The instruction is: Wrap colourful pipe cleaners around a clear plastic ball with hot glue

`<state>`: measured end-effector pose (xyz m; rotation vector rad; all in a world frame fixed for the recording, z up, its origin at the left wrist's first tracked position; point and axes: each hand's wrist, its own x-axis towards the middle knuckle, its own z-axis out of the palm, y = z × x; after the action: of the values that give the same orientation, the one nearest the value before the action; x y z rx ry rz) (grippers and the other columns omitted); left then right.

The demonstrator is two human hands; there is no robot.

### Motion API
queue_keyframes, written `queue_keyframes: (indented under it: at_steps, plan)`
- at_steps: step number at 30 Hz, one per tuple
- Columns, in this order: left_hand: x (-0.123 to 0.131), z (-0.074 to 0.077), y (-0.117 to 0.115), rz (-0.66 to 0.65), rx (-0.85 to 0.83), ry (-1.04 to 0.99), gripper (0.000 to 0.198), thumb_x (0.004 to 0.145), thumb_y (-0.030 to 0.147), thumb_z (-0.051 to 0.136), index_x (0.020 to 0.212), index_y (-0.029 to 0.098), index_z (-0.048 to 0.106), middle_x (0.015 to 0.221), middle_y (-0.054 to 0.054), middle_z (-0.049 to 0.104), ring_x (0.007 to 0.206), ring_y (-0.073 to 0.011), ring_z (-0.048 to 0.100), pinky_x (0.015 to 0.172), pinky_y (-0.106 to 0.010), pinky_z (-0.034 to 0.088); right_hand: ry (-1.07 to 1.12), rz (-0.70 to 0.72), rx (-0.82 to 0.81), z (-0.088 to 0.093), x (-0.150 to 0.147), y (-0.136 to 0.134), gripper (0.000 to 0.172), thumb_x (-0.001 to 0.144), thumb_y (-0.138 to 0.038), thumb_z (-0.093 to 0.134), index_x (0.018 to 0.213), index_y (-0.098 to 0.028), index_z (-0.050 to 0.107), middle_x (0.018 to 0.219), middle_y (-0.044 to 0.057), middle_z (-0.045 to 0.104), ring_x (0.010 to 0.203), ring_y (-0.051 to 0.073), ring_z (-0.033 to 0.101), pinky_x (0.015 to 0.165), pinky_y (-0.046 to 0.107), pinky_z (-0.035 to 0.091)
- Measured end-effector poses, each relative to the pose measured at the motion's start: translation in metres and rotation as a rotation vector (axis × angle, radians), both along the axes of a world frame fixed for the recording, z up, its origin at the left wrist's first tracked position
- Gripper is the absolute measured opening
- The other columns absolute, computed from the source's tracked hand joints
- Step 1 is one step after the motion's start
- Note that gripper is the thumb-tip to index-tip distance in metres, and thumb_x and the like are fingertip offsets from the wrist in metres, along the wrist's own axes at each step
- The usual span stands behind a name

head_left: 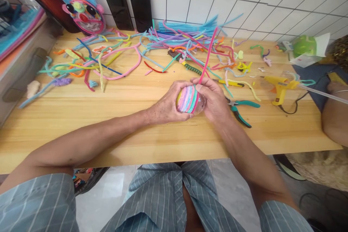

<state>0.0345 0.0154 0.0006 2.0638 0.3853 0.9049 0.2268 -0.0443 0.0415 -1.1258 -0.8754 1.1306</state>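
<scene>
Between my hands is a clear ball, its left part covered by rows of coloured pipe cleaners in yellow, pink, purple and teal. My left hand is wrapped round its left side. With the fingertips of my right hand I pinch a hot-pink pipe cleaner against the ball's top right. One end of that pipe cleaner runs down along the teal row; its long free end points up toward the wall. The ball's right side is bare and partly hidden by my right fingers.
Pliers lie right of my right hand, a yellow glue gun beyond them. A utility knife and loose pipe cleaners spread behind. Two phones and a decorated face lean at the back. Another person's arm rests at right.
</scene>
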Motion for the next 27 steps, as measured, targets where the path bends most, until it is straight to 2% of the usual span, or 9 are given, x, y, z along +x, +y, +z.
queue_keyframes:
  at_steps: [4, 8, 12, 15, 19, 24, 27]
  plan:
    - [-0.001, -0.004, 0.006, -0.034, 0.059, -0.018, 0.097, 0.078, 0.043, 0.094, 0.159, 0.027, 0.043, 0.158, -0.016, 0.054, 0.153, -0.0371, 0.055, 0.131, -0.056, 0.047, -0.011, 0.019, -0.021, 0.002, -0.001, 0.0, 0.024, 0.073, -0.036, 0.092, 0.092, -0.029, 0.08, 0.109, -0.002, 0.082, 0.1, 0.02, 0.074, 0.093, 0.036, 0.061]
    - [-0.002, 0.004, 0.005, -0.067, 0.061, 0.014, 0.103, 0.08, 0.053, 0.094, 0.164, 0.026, 0.04, 0.167, -0.02, 0.048, 0.161, -0.0394, 0.048, 0.136, -0.059, 0.042, 0.0, 0.027, -0.035, 0.005, -0.001, 0.0, 0.028, 0.07, -0.036, 0.093, 0.093, -0.029, 0.08, 0.098, -0.002, 0.082, 0.094, 0.02, 0.073, 0.089, 0.035, 0.062]
    - [-0.005, 0.021, -0.002, 0.024, -0.125, 0.186, 0.119, 0.081, 0.075, 0.088, 0.17, 0.018, 0.032, 0.177, -0.028, 0.037, 0.168, -0.0463, 0.038, 0.139, -0.066, 0.036, -0.025, 0.025, -0.04, 0.006, -0.002, -0.001, 0.03, 0.072, -0.039, 0.094, 0.097, -0.029, 0.08, 0.099, -0.002, 0.08, 0.09, 0.019, 0.072, 0.085, 0.034, 0.061]
    - [-0.005, 0.034, -0.007, 0.112, -0.266, 0.289, 0.119, 0.081, 0.08, 0.084, 0.168, 0.015, 0.035, 0.173, -0.028, 0.044, 0.161, -0.048, 0.047, 0.134, -0.069, 0.041, -0.046, 0.025, -0.024, 0.006, -0.004, -0.003, 0.03, 0.074, -0.041, 0.094, 0.098, -0.029, 0.08, 0.098, -0.002, 0.08, 0.09, 0.019, 0.071, 0.085, 0.034, 0.061]
    - [-0.003, 0.044, -0.01, 0.088, -0.331, 0.3, 0.098, 0.083, 0.071, 0.084, 0.157, 0.018, 0.049, 0.156, -0.019, 0.064, 0.139, -0.0394, 0.067, 0.12, -0.058, 0.057, -0.058, 0.032, -0.008, 0.006, -0.005, -0.004, 0.031, 0.072, -0.043, 0.096, 0.095, -0.03, 0.081, 0.097, -0.002, 0.081, 0.091, 0.019, 0.072, 0.086, 0.034, 0.061]
    - [-0.001, 0.039, -0.008, 0.069, -0.322, 0.222, 0.1, 0.078, 0.065, 0.088, 0.156, 0.018, 0.05, 0.153, -0.017, 0.066, 0.137, -0.038, 0.068, 0.115, -0.052, 0.06, -0.034, 0.013, -0.001, 0.007, -0.003, -0.002, 0.031, 0.067, -0.042, 0.099, 0.09, -0.029, 0.082, 0.101, -0.002, 0.083, 0.09, 0.019, 0.072, 0.083, 0.033, 0.061]
    - [-0.001, 0.034, -0.008, 0.073, -0.289, 0.19, 0.101, 0.077, 0.063, 0.089, 0.158, 0.018, 0.049, 0.155, -0.018, 0.065, 0.138, -0.0373, 0.067, 0.118, -0.051, 0.059, -0.024, 0.006, -0.001, 0.007, -0.002, -0.002, 0.029, 0.067, -0.04, 0.098, 0.089, -0.029, 0.082, 0.102, -0.002, 0.083, 0.092, 0.019, 0.072, 0.085, 0.033, 0.061]
